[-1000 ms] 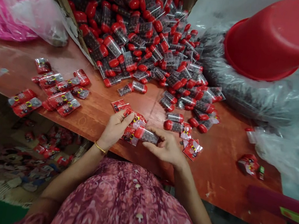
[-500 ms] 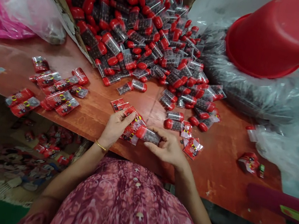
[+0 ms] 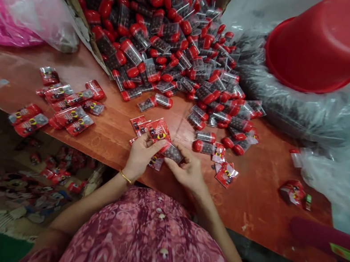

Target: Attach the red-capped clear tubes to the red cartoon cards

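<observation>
Between my hands is a clear plastic container [image 3: 174, 152] with dark, dotted contents, tilted low over the table's front edge. My right hand [image 3: 188, 169] holds its clear end, thumb below and fingers above. My left hand [image 3: 142, 154] is closed at the other end, its thumb and fingers pinched there and covering most of that end. Just beyond my left fingers lie several red printed packets [image 3: 160, 128], partly hidden by the hand. Right of my right hand, a capped container [image 3: 202, 146] rests beside more printed packets [image 3: 226, 174].
A large heap of red-capped containers [image 3: 175, 54] spills from a cardboard box [image 3: 76, 14]. Wrapped red pieces [image 3: 71, 115] lie at left on the orange-brown table [image 3: 115, 125]. A red bucket [image 3: 317, 52] stands upside down on a plastic bag [image 3: 300, 112] at right.
My left hand has moved right and slightly down onto the container's near-left end. The container and my right hand have shifted a little left. More of the printed packets shows behind.
</observation>
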Demonstrator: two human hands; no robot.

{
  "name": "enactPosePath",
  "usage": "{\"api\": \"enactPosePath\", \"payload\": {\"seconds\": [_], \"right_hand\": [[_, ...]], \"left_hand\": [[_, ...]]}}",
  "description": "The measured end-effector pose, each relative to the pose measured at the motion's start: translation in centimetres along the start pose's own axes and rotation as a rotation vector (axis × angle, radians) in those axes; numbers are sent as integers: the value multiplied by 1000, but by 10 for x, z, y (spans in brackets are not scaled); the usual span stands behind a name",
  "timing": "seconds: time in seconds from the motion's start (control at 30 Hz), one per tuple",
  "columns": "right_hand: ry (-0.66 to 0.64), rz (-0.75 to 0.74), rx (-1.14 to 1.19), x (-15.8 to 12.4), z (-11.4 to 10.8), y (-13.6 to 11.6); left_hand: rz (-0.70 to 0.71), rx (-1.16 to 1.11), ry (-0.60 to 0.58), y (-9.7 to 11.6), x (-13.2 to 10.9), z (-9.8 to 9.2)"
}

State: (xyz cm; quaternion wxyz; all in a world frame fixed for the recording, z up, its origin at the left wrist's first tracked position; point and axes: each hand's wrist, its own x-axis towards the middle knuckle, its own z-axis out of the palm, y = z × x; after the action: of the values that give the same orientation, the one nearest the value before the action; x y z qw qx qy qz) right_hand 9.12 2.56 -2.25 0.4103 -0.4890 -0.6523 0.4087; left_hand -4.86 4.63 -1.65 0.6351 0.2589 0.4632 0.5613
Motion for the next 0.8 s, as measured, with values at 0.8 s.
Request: {"api": "enactPosePath", "payload": {"seconds": [0.8], "right_hand": [[61,283,337,2,30,-6]], "left_hand": [[-177,-132,26,9,0,7]]}}
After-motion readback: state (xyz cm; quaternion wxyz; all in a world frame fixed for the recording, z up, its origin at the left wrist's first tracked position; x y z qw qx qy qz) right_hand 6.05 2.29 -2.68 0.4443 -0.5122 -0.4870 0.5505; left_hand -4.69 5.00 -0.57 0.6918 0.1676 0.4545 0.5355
